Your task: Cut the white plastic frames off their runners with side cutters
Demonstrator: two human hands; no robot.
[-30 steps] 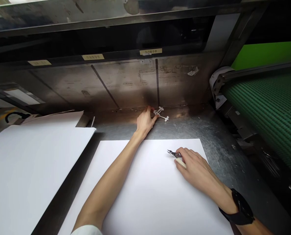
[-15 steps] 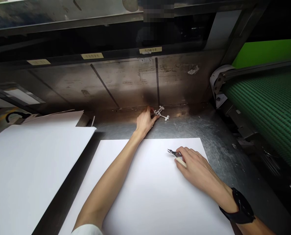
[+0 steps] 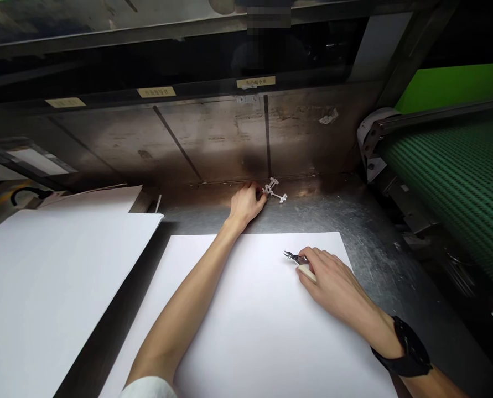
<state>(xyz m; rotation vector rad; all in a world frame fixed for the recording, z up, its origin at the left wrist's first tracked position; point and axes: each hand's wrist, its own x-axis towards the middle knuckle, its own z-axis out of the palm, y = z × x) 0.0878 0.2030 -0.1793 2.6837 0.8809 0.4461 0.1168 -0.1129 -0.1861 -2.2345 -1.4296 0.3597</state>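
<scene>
My left hand [image 3: 246,202] reaches to the back of the metal bench. Its bent fingers and thumb close around the left end of a white, branched plastic sprue [image 3: 278,195], which lies near the back wall. That end of the sprue is partly hidden by the fingers. In my right hand [image 3: 331,279] is a pair of small nippers [image 3: 306,272] with a pale handle and metal jaws pointing up and left. The nippers are over a large white sheet [image 3: 246,320], well apart from the sprue.
At the left, a stack of white sheets [image 3: 59,260] stands higher than the bench [image 3: 379,249]. A green conveyor belt [image 3: 457,166] runs along the right. The metal back wall [image 3: 225,138] closes off the far side, below several yellow labels [image 3: 156,92].
The fingers of my left hand have drawn in slightly at the sprue's left end. The sprue, my right hand and the nippers stay almost where they were.
</scene>
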